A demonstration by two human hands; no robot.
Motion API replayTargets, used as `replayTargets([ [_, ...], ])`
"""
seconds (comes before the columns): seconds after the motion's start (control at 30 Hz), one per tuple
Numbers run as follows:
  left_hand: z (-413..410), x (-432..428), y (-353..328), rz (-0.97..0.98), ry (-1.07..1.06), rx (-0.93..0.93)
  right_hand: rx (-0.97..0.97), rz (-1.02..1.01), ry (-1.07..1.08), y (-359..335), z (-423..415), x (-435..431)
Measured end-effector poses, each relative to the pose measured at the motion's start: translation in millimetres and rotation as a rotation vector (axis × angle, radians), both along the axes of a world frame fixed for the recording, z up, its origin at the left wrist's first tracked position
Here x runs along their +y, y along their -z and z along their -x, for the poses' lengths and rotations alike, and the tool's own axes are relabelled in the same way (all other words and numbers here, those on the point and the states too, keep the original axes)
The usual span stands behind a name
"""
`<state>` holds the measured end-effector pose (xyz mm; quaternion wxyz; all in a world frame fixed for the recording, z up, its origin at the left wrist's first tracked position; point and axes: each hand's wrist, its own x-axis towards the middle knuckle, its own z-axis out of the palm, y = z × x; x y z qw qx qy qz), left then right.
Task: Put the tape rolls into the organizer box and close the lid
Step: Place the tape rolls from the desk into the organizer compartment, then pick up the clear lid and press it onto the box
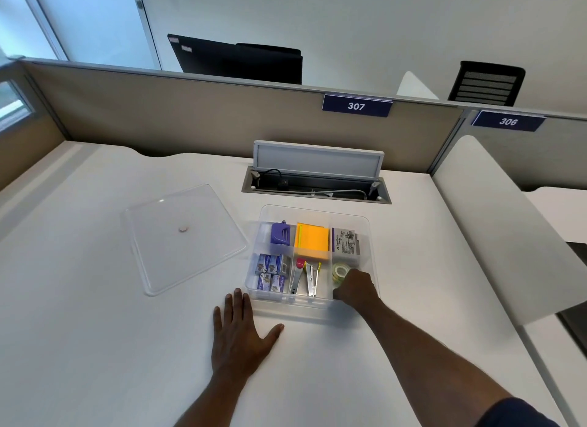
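- Head view: the right hand [355, 286] is down inside the near-right compartment of the clear organizer box [368, 232], fingers curled over a tape roll [340, 271]. Whether they grip the roll or only rest on it cannot be told, since the fingertips are hidden.
- The roll is clear tape with a greenish tint. It seems to lie nearly flat, its open core facing up and a little away from the person; being a ring, it has no real long axis.
- The left hand [239, 331] lies flat and spread on the white desk [95, 331], holding nothing, fingertips just beside the box's near-left corner.
- The clear lid [184, 236] lies flat on the desk, left of the box and apart from it, so closing is not yet done.
- Other compartments hold a purple hole punch [280, 233], orange sticky notes [312, 239], staple boxes [272, 272] and staplers [307, 277].
- Risks, as I judge them: a roll left tilted against the divider could sit proud and stop the lid seating; the smooth lid could slip when lifted; and pressing it on could slide the light box.
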<state>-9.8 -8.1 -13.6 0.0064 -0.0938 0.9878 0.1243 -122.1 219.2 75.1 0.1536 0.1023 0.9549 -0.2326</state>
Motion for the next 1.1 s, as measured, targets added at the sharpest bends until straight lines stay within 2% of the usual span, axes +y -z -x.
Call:
replayTargets([
  [0.37, 0, -1, 1, -0.010, 0.001, -0.001, -0.089, 0.076, 0.044, -8, 7, 5],
  [0.53, -1, -1, -2, -0.019, 0.013, -0.013, -0.017, 0.114, 0.104, -30, 22, 5],
  [0.6, -2, -4, -4, -0.078, 0.013, -0.006, 0.041, 0.126, 0.127, -43, 32, 4],
  [0.73, 4, -19, -18, -0.356, -0.080, 0.080, 0.180, 0.171, 0.197, -62, 52, -9],
  [0.83, 21, -34, -35, -0.471, -0.209, 0.145, 0.241, 0.164, 0.123, -67, 59, -35],
  [0.97, 42, -55, -58, -0.533, -0.314, 0.224, 0.252, 0.095, -0.075, -63, 65, -79],
  [1.1, 53, -77, -68, -0.561, -0.351, 0.309, 0.298, 0.168, -0.168, -58, 70, -121],
])
